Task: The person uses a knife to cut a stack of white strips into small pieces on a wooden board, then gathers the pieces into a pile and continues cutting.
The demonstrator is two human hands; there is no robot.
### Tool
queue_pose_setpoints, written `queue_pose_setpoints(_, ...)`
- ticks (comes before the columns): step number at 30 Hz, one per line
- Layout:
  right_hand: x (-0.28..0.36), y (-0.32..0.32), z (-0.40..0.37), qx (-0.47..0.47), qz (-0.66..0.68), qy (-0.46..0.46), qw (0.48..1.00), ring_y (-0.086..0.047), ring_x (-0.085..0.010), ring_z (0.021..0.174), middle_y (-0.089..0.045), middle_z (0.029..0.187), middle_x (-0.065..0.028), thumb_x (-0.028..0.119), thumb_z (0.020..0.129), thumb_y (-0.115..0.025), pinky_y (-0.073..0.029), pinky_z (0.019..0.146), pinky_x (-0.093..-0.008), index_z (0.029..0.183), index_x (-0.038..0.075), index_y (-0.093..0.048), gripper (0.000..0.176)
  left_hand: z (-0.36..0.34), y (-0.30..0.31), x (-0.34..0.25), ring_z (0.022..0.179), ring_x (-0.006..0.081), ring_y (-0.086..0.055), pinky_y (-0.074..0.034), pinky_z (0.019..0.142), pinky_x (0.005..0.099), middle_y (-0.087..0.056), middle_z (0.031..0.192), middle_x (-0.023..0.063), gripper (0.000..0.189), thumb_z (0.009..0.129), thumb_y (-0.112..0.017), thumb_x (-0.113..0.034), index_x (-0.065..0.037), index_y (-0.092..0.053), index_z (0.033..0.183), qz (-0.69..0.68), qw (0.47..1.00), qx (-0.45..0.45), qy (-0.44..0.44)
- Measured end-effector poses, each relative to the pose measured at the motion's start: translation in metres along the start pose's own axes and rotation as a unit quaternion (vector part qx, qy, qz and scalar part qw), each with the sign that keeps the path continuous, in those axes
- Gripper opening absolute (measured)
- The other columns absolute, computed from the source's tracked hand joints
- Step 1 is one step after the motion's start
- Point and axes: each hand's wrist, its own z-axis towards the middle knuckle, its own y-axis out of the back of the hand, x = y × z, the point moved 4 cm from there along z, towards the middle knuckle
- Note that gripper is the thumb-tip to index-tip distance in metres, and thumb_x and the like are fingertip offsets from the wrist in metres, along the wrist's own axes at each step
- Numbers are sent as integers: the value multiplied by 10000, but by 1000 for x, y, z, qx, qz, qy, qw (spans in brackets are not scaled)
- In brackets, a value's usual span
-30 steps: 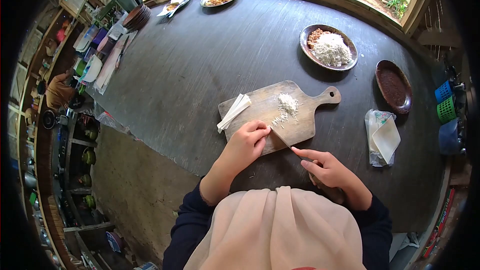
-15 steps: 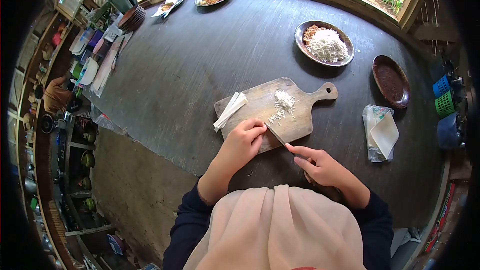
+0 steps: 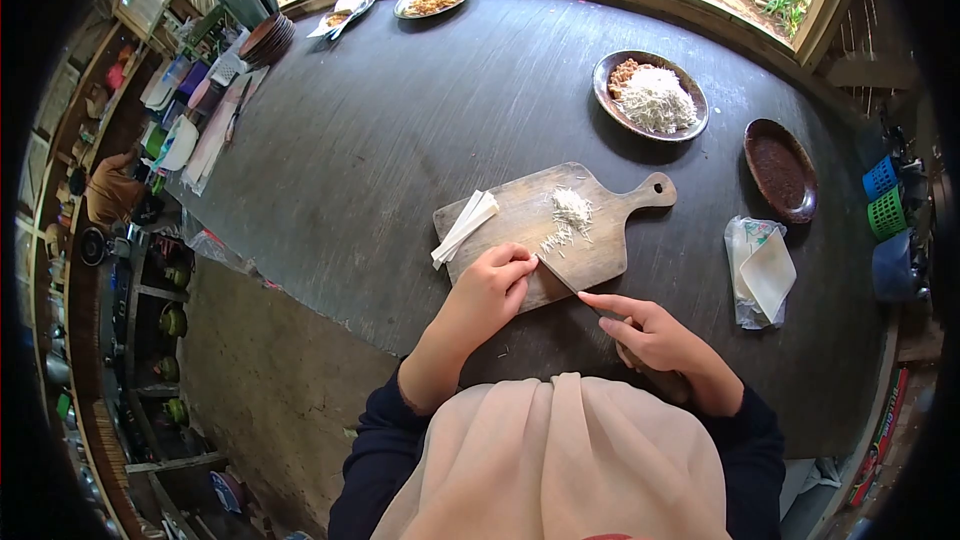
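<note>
My right hand (image 3: 655,335) grips a knife (image 3: 562,278) by its handle, index finger laid along the back of the blade. The blade's tip end rests by the fingertips of my left hand (image 3: 492,285), at the near edge of a wooden cutting board (image 3: 605,255). Those left fingers are closed and pressed down on the board; what lies under them is hidden. Beyond the blade sits a small heap of fine white shreds (image 3: 571,208), with loose bits trailing toward the knife. Several long white strips (image 3: 466,228) lie together at the board's left end.
Behind the board stands a plate (image 3: 601,90) with white shreds and brownish food. To the right are an empty brown oval dish (image 3: 780,170) and a white slab on plastic wrapping (image 3: 760,270). Two plates of food, one being a dark plate (image 3: 405,8), sit by the window ledge.
The whole view has shifted slightly. Both hands keep nearly the same pose at the board, and the knife stays against the left fingertips. The shreds and strips look unchanged.
</note>
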Motion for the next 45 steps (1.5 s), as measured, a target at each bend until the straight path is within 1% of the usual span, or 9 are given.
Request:
queue_pose_setpoints(7, -2, 1, 1, 4, -12, 17, 1000, -482, -62, 478, -534, 573, 18, 142, 1012, -498, -447, 499, -240, 1442, 201, -493, 434, 0, 0, -1, 953, 294, -648, -521, 832, 344, -655, 1054, 119, 211, 826, -636, 20, 21, -686, 1031, 6, 1000, 2, 2)
queue_pose_setpoints(16, 4, -5, 1, -1, -29, -13, 1000, -499, -70, 501, -543, 585, 9, 150, 1012, -501, -462, 525, -251, 1440, 199, -495, 430, 1, 1, -3, 980, 297, -623, -505, 859, 361, -640, 1059, 111, 198, 834, -628, 8, 24, -685, 1023, 2, 1000, 16, 14)
queue_pose_setpoints(18, 3, -11, 3, -19, -37, 19, 999, -497, -76, 515, -547, 604, 4, 155, 1012, -505, -459, 541, -253, 1439, 192, -495, 428, 1, 1, -3, 980, 296, -623, -505, 858, 361, -640, 1060, 109, 194, 834, -627, 8, 25, -684, 1019, 2, 1000, 16, 13)
queue_pose_setpoints(21, 6, -8, 3, -20, -65, 0, 998, -491, -79, 520, -556, 635, -4, 150, 1010, -509, -453, 547, -253, 1437, 188, -496, 429, 1, 1, -3, 969, 293, -637, -514, 844, 350, -648, 1065, 117, 204, 832, -631, 18, 26, -685, 1029, 7, 1000, 17, 8)
queue_pose_setpoints(27, 6, 3, -4, 7, -18, -33, 999, -491, -69, 511, -547, 612, 3, 131, 1010, -506, -455, 528, -254, 1431, 196, -506, 427, 2, 3, -2, 948, 284, -657, -527, 825, 335, -656, 1070, 121, 228, 830, -631, 36, 18, -688, 1050, -15, 1000, 16, 16)
queue_pose_setpoints(30, 0, 1, -1, -6, 12, -21, 1000, -485, -63, 488, -545, 599, 9, 123, 1007, -510, -454, 505, -248, 1423, 197, -517, 423, 1, 3, -1, 944, 283, -657, -528, 821, 334, -656, 1067, 120, 231, 830, -630, 38, 15, -687, 1052, -17, 1000, 20, 16)
queue_pose_setpoints(33, -1, 0, 0, -31, 14, 14, 999, -486, -59, 471, -559, 608, 9, 112, 1001, -517, -453, 490, -242, 1410, 194, -533, 417, 2, 3, -1, 943, 283, -657, -528, 818, 334, -656, 1065, 119, 227, 830, -630, 36, 16, -687, 1049, -17, 1000, 16, 11)
queue_pose_setpoints(36, -2, 0, 0, -21, 2, 18, 1000, -493, -57, 471, -563, 601, 8, 105, 998, -520, -455, 490, -241, 1399, 189, -547, 411, 2, 3, 0, 941, 283, -657, -527, 819, 334, -656, 1064, 120, 221, 830, -630, 33, 19, -687, 1044, -13, 1000, 12, 4)
queue_pose_setpoints(45, 3, 2, -1, -3, -4, -14, 1000, -497, -58, 469, -568, 600, 14, 146, 1005, -519, -453, 489, -241, 1411, 184, -532, 408, 2, 3, -2, 938, 289, -657, -526, 820, 336, -658, 1059, 120, 210, 829, -632, 31, 22, -686, 1032, -7, 1000, 15, 5)
